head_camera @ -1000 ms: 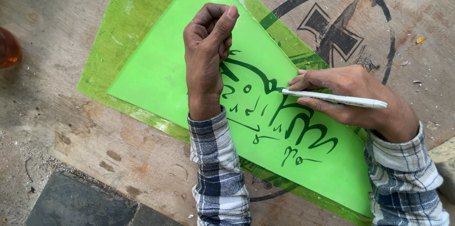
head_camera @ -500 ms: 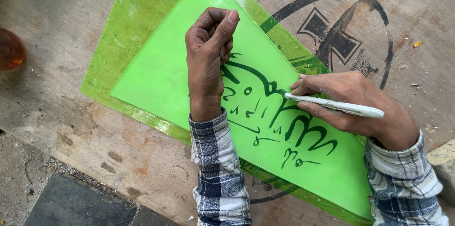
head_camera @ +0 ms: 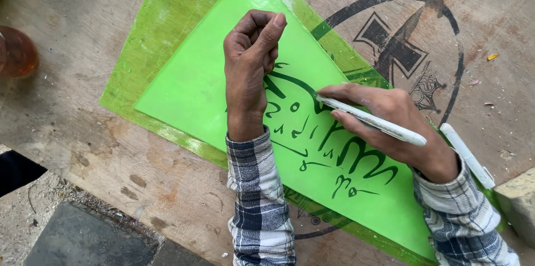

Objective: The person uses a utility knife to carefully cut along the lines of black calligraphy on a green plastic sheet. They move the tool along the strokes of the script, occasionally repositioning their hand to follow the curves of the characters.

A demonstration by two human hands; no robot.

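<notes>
A bright green sheet (head_camera: 195, 87) lies on a wider translucent green sheet (head_camera: 161, 26) on a wooden board. Dark curved lettering (head_camera: 345, 154) covers the sheet's right half. My left hand (head_camera: 251, 65) rests as a fist on the green sheet, pressing it down, fingers curled with nothing in them. My right hand (head_camera: 390, 126) grips a white marker pen (head_camera: 373, 121), its tip touching the sheet at a dark stroke near the middle. Both wrists wear checked sleeves.
A black circular stamp with a cross shape (head_camera: 401, 48) is printed on the wooden board (head_camera: 111, 171). A second white pen (head_camera: 468, 154) lies beside my right wrist. An orange-brown round object (head_camera: 16, 54) sits at the left edge. A stone block (head_camera: 518, 199) is at the right.
My right hand has shifted slightly left and up, moving the pen tip along the dark stroke. My left fist stays in place on the sheet.
</notes>
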